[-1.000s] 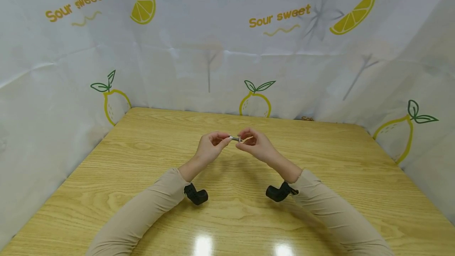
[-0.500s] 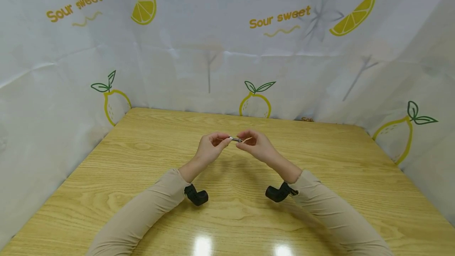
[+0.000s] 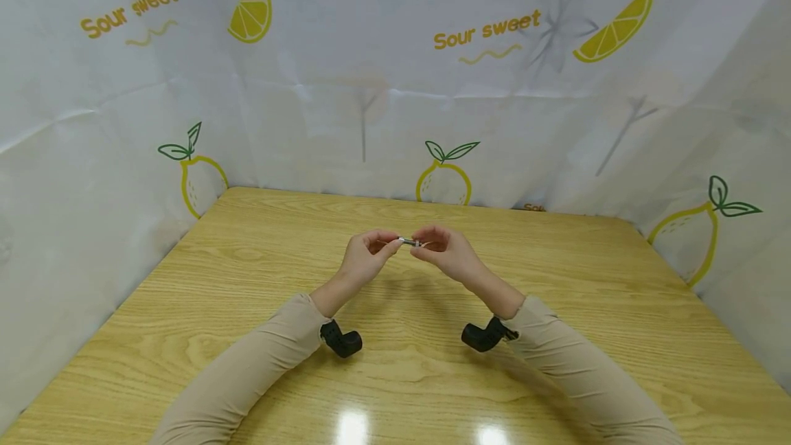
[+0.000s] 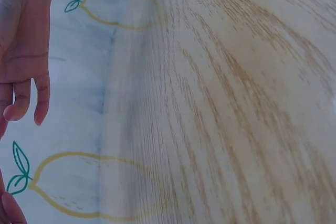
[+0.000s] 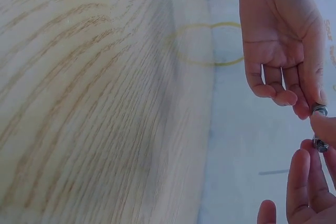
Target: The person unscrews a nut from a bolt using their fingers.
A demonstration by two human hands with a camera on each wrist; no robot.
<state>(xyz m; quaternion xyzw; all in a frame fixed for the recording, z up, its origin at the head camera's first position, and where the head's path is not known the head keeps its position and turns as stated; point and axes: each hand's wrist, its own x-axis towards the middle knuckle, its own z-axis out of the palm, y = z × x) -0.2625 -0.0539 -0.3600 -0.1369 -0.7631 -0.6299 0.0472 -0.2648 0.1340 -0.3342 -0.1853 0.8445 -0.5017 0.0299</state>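
A small metal bolt (image 3: 408, 242) is held level between both hands in the head view. My left hand (image 3: 364, 256) pinches its left end between thumb and fingers. My right hand (image 3: 454, 253) curls thumb and index finger around the right end, where a wider piece like a nut (image 3: 417, 244) sits. In the right wrist view, a digit covers the bolt's middle; metal parts show on either side, including a threaded end (image 5: 321, 145). The left wrist view shows part of the right hand (image 4: 26, 40) and left fingertips (image 4: 11, 209); the bolt is out of frame there.
Both hands are above a wood-grain table (image 3: 395, 376). White sheeting (image 3: 309, 122) printed with lemons encloses its back and sides. Black camera mounts (image 3: 342, 340) hang at both wrists, near the beige sleeves (image 3: 253, 356).
The left hand stays put on the bolt. The right thumb and fingers shift slightly at the bolt's right end; both arms otherwise keep their places.
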